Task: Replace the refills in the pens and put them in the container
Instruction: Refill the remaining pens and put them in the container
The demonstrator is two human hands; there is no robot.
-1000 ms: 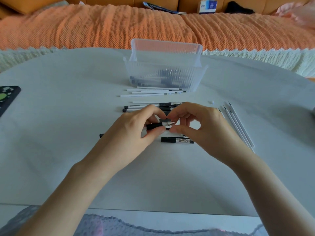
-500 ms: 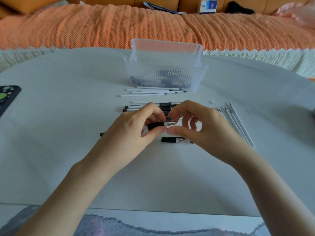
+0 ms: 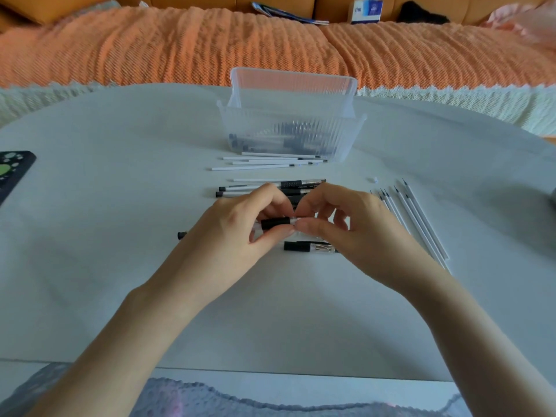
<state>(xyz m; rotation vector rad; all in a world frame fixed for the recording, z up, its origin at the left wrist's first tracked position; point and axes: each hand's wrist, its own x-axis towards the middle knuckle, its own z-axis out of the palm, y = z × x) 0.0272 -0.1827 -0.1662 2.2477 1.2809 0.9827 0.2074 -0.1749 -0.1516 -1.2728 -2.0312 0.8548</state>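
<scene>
My left hand (image 3: 240, 227) grips a pen (image 3: 275, 223) by its black grip, holding it level over the table. My right hand (image 3: 340, 227) pinches the pen's tip end between thumb and forefinger, right against the left fingers. A pen part (image 3: 310, 246) with a black grip and clear tip lies on the table just below my hands. More pens (image 3: 270, 188) lie in a row behind my hands. White refills (image 3: 264, 164) lie in front of the clear ribbed container (image 3: 288, 133), which holds several pens. Another set of refills (image 3: 421, 218) lies to the right.
The table (image 3: 105, 236) is white and round-edged. A dark patterned object (image 3: 12, 173) sits at the left edge. A tiny white cap (image 3: 373, 179) lies near the right refills. An orange-covered sofa (image 3: 180, 46) runs behind the table.
My right fingers have closed in over the pen's metal tip, which showed between the hands before. Both hands stay in the same spot.
</scene>
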